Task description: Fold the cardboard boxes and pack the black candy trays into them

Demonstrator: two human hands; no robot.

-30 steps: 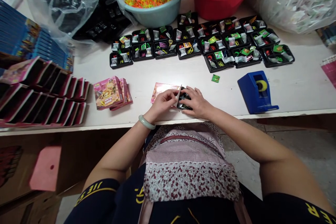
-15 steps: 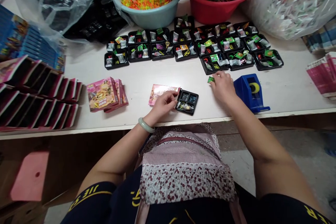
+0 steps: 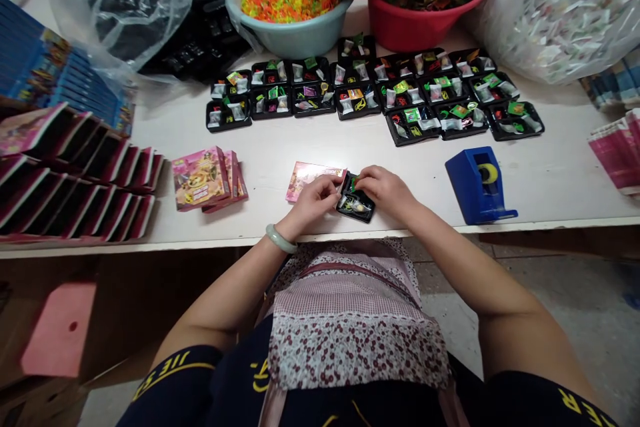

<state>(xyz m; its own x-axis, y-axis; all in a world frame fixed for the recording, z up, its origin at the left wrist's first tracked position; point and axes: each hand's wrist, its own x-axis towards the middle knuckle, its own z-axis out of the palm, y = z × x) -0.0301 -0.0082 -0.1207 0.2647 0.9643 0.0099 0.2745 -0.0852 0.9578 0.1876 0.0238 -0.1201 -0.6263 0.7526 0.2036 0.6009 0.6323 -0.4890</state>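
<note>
A pink printed box [image 3: 307, 177] lies near the table's front edge, its right end against a black compartment tray [image 3: 369, 214]. My left hand [image 3: 319, 199] is closed on the box's right end, beside the tray. Over the tray's far compartments, my right hand [image 3: 384, 188] pinches a small green packet [image 3: 355, 183], partly hidden by the fingers. Small wrapped pieces and a yellow-green item lie in the tray's near compartments.
Several filled black trays [image 3: 273, 101] stand in rows behind. A blue tape dispenser [image 3: 473, 187] is at right, stacked pink boxes [image 3: 200, 180] at left. Farther back are a light blue basin [image 3: 300, 37], a red basin [image 3: 425, 23] and a plastic bag [image 3: 565, 20].
My right hand has moved left and nearer from beside the tape dispenser, carrying the green packet to the tray. My left hand stays at the box. The view has shifted slightly.
</note>
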